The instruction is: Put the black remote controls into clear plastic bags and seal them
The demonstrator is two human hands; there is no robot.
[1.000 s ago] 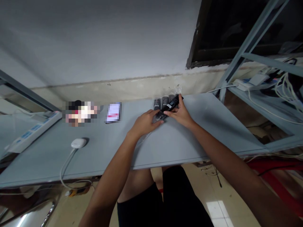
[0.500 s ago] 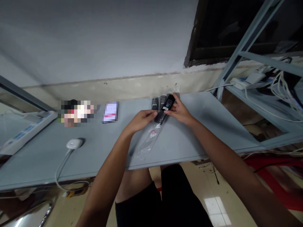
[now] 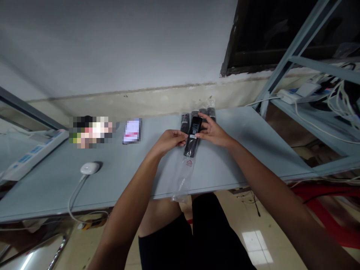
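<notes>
A slim black item [image 3: 195, 126], shaped like a remote control with a small white label, lies partly in a clear plastic bag [image 3: 184, 176] above the desk. My left hand [image 3: 173, 141] pinches the bag at the item's left edge, thumb against forefinger. From the right, my right hand [image 3: 214, 132] grips the item between thumb and fingers. The bag's long loose end, with a red mark, hangs down to the desk's front edge. Behind my hands, several similar dark bagged items [image 3: 185, 120] lie in a row, partly hidden by my right fingers.
The grey desk [image 3: 112, 176] stands against a wall. To the left are a blurred phone [image 3: 132, 131], a white charger [image 3: 90, 168] with its cable, and a white power strip [image 3: 36, 153]. On the right, a metal shelf [image 3: 323, 127] carries tangled cables.
The black item has turned from a rightward slant to nearly upright. The bag's loose end has swung right and now reaches over the desk's front edge. Both hands keep their hold.
</notes>
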